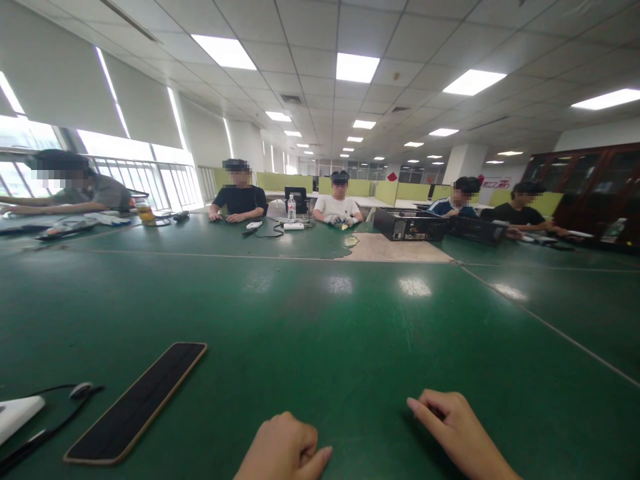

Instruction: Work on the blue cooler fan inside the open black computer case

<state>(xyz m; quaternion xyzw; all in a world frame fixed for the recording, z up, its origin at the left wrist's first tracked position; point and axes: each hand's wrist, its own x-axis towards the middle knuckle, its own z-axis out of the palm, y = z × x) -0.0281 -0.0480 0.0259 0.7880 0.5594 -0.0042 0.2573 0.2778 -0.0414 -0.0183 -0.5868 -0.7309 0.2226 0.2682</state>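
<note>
Both hands rest empty at the near edge of the wide green-topped desk (350, 333). Loosely curled, the left hand (285, 450) lies knuckles up with its thumb pointing right, gripping nothing. Just to its right, a small gap apart, the right hand (455, 427) lies on the desk with its fingers bent under and the forefinger stretched toward the left; it too holds nothing.

Nearest to the hands, left of the left hand, a flat black smartphone with a tan rim (137, 400) lies face up and slantwise on the desk, apart from both hands. Farther left, at the picture's edge, sits a white rectangular device (17, 413), with a thin black cable (60, 407) curling beside it.

Across the desk, well apart, several people sit along the far side. Near them stand a clear plastic water bottle (291, 208) and an opened black computer case (410, 225). A worn pale patch (395, 248) shows in the green surface just before the case.
</note>
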